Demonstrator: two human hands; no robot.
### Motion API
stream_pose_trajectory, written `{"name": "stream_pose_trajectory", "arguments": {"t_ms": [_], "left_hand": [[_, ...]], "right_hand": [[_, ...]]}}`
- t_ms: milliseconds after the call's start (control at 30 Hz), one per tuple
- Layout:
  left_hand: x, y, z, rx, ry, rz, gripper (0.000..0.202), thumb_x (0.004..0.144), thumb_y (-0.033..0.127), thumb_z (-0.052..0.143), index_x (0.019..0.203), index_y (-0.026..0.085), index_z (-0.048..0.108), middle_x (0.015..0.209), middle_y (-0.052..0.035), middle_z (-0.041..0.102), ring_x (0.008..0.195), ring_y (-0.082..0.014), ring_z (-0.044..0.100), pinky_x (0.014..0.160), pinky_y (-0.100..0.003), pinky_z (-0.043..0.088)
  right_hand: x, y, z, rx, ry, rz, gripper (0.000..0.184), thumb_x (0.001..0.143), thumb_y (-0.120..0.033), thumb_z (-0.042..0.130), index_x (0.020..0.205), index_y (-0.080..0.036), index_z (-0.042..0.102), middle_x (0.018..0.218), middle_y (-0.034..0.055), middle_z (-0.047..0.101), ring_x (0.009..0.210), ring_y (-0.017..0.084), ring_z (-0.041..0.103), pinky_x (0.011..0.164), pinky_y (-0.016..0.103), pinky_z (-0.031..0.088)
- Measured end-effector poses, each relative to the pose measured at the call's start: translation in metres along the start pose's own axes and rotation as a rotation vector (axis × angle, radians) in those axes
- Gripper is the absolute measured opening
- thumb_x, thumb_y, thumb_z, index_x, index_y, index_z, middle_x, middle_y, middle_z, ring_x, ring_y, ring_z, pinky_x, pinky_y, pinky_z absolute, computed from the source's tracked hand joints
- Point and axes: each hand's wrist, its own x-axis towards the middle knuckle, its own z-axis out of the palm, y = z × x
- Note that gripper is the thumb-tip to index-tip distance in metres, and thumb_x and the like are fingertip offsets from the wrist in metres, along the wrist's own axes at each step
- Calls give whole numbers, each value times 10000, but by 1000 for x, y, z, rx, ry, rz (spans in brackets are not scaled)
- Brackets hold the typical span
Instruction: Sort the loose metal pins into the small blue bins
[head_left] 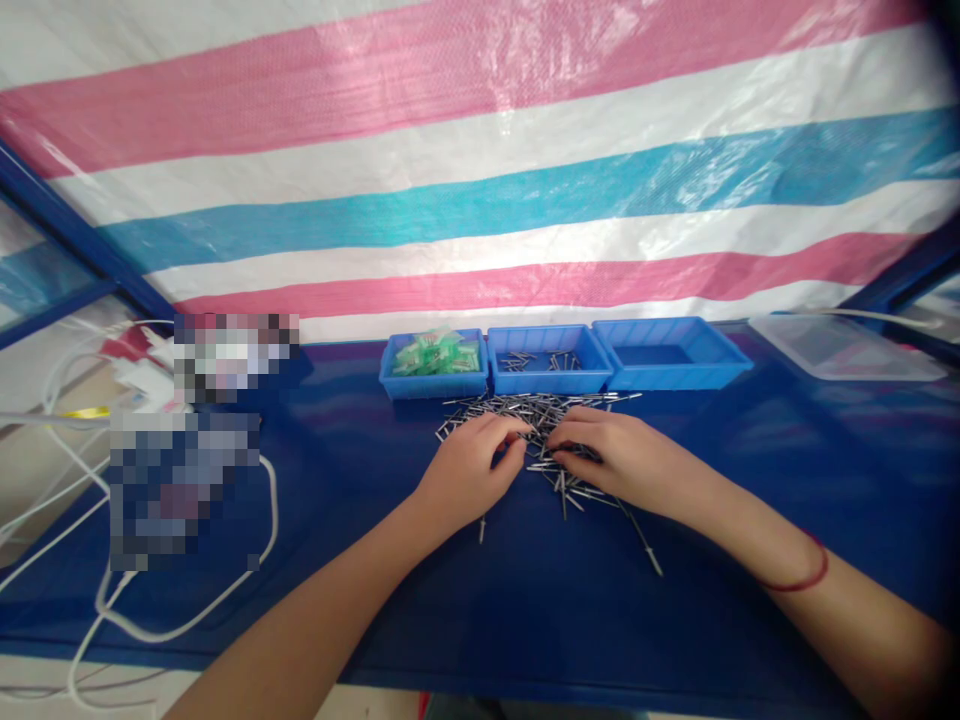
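Observation:
A loose pile of blind rivets point(510, 407), thin silvery pins with short sleeves, lies on the blue table in front of me. My left hand point(480, 460) is over the pile's left front side, its thumb and index finger curled nearly together. Facing it, my right hand point(607, 445) reaches into the pile from the right with fingers bent in a pinch. What either hand's fingertips hold is too small to make out. One stray rivet point(482, 529) lies below my left hand, and another point(651, 560) lies in front of my right hand.
Behind the pile stand three blue bins: the left bin point(433, 386) holds green-tinted plastic bags, the middle bin point(551, 382) some rivets, then a right bin point(675, 378). A translucent lid point(847, 350) lies at the far right. White cables point(274, 510) and blurred-out items are at left.

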Motion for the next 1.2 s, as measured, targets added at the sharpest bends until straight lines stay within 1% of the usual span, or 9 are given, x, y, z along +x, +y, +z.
{"name": "stream_pose_trajectory", "arguments": {"t_ms": [133, 233, 400, 533, 767, 867, 967, 1067, 1200], "left_hand": [[1, 1, 0, 7, -9, -8, 213, 915, 227, 480, 1055, 177, 633, 993, -56, 673, 895, -173, 623, 806, -290, 478], [1, 1, 0, 36, -13, 23, 213, 920, 224, 475, 1047, 167, 636, 995, -60, 673, 912, -173, 611, 821, -291, 460], [-1, 0, 0, 271, -68, 79, 213, 919, 306, 502, 1036, 224, 660, 1045, -40, 662, 987, -220, 559, 834, -364, 393], [-4, 1, 3, 378, -121, 75, 210, 926, 326, 497, 1025, 248, 666, 1068, -22, 651, 992, -220, 534, 799, -375, 349], [-3, 5, 1, 436, -146, 63, 218, 952, 309, 450, 935, 228, 652, 1019, -15, 643, 953, -198, 532, 789, -360, 314], [-2, 6, 1, 450, -145, 53, 185, 941, 294, 468, 1004, 231, 629, 1023, -17, 642, 955, -202, 535, 780, -360, 309], [-2, 6, 1, 462, -137, 48, 214, 934, 271, 470, 1098, 237, 603, 1036, -22, 641, 963, -205, 538, 772, -361, 309], [-2, 5, 2, 480, -129, 52, 221, 931, 248, 458, 1087, 238, 613, 1037, -22, 640, 960, -204, 544, 772, -366, 307], [-2, 4, 3, 467, -114, 43, 214, 921, 228, 467, 1064, 242, 625, 1018, -19, 651, 955, -200, 552, 775, -363, 306]], "right_hand": [[-3, -4, -2, -16, -10, 6, 179, 895, -243, 498, 958, -214, 663, 913, 51, 607, 771, 174, 625, 710, 301, 464], [-4, -6, -2, -46, -12, 17, 174, 882, -228, 511, 975, -224, 658, 930, 46, 606, 781, 176, 631, 698, 293, 460], [-3, -6, -2, -68, -23, 19, 181, 891, -203, 486, 945, -226, 657, 926, 38, 608, 782, 165, 632, 689, 277, 457], [-3, -7, -4, -69, -34, -1, 193, 904, -200, 463, 919, -212, 654, 905, 40, 615, 782, 166, 630, 699, 280, 459], [-3, -8, -2, -133, -8, 15, 216, 921, -217, 441, 981, -202, 648, 921, 52, 613, 801, 181, 634, 701, 300, 463], [-3, -9, -1, -139, -13, 15, 214, 924, -212, 435, 947, -211, 648, 895, 39, 606, 788, 171, 634, 688, 288, 461], [-3, -10, -1, -157, 16, 28, 197, 916, -213, 451, 979, -212, 638, 938, 43, 606, 791, 172, 632, 675, 286, 460], [-3, -8, -2, -200, 50, 34, 207, 913, -208, 450, 1026, -200, 623, 976, 58, 611, 809, 185, 632, 667, 293, 457], [-3, -4, -1, -199, 53, 39, 200, 918, -201, 438, 987, -198, 626, 951, 56, 624, 810, 182, 634, 680, 288, 456]]}}
